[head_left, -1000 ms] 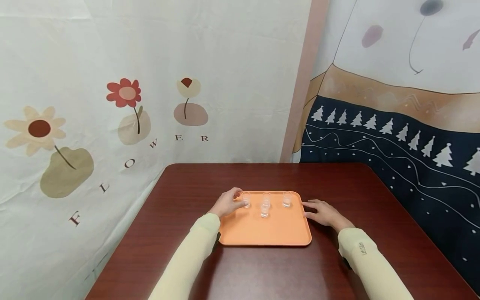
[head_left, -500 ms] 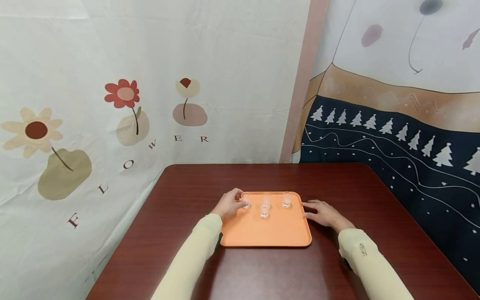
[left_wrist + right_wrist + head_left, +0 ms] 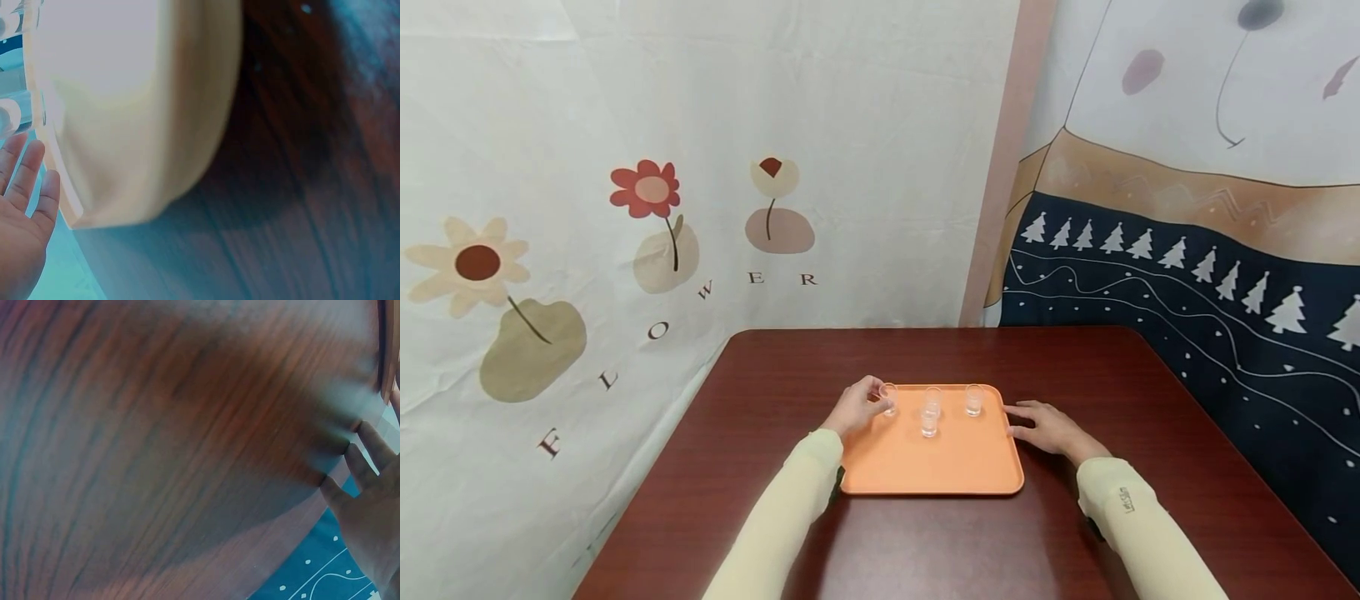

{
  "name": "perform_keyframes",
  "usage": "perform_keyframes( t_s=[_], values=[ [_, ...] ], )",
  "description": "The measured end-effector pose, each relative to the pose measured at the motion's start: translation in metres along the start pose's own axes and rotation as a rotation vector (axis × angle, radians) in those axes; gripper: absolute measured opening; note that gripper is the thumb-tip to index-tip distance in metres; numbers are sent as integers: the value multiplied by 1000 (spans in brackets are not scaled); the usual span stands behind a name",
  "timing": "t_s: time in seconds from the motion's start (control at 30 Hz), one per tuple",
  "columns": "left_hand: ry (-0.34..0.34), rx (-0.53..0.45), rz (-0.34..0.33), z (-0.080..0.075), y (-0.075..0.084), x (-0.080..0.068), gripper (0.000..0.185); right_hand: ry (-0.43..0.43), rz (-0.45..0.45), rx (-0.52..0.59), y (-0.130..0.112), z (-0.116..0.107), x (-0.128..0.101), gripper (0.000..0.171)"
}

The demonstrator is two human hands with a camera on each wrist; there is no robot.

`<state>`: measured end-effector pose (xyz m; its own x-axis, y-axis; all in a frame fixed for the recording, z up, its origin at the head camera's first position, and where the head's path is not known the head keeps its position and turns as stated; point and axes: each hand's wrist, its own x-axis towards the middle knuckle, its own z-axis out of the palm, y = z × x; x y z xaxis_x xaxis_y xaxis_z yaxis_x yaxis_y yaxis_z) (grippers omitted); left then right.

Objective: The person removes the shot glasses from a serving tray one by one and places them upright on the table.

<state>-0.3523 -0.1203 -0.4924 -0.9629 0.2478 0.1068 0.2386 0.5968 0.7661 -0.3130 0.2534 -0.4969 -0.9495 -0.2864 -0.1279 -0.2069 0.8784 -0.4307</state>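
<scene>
In the head view, an orange tray (image 3: 934, 467) lies on the table with several small clear shot glasses on it. My left hand (image 3: 854, 407) reaches over the tray's far left corner and pinches the leftmost shot glass (image 3: 890, 402) between thumb and fingers. The left wrist view has part of this hand (image 3: 25, 219), fingertips right at a clear glass (image 3: 11, 115). Two more glasses, a near one (image 3: 929, 424) and one behind it (image 3: 933, 395), overlap in the middle; another glass (image 3: 973, 401) stands at the right. My right hand (image 3: 1047, 427) rests beside the tray's right edge, fingers spread.
A dark red-brown wooden table (image 3: 985, 550) carries the tray. Behind it hangs a pale cloth (image 3: 880, 167) with printed flowers. To the right is a navy cloth (image 3: 1150, 292) with white trees.
The leftmost shot glass has shifted slightly left with my left hand's fingers. My right hand and the other glasses stay in place.
</scene>
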Motion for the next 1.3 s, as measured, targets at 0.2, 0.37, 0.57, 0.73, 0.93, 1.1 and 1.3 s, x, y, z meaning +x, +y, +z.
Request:
perform_keyframes(
  t_s=[0.2,0.37,0.57,0.73,0.93,1.1,1.3],
  values=[
    [39,-61,-13,-9,2,-1,19,-3,-10,2,2,0,-1,56],
    [79,-64,-33,-21,2,-1,22,-6,-12,1,0,-1,-1,57],
    [149,-50,-27,-43,-5,2,27,-4,-8,11,-1,-1,-2,57],
    [214,-34,-25,-61,-13,3,29,-8,5,15,0,-1,-1,57],
    [275,-8,-23,-75,-26,1,31,-11,11,13,-1,-1,-1,57],
    [295,-2,-45,-80,-36,-3,31,-9,1,16,-1,1,-1,56],
    [293,-12,-100,-82,-43,-7,35,-6,2,8,-1,1,0,57]
  ],
)
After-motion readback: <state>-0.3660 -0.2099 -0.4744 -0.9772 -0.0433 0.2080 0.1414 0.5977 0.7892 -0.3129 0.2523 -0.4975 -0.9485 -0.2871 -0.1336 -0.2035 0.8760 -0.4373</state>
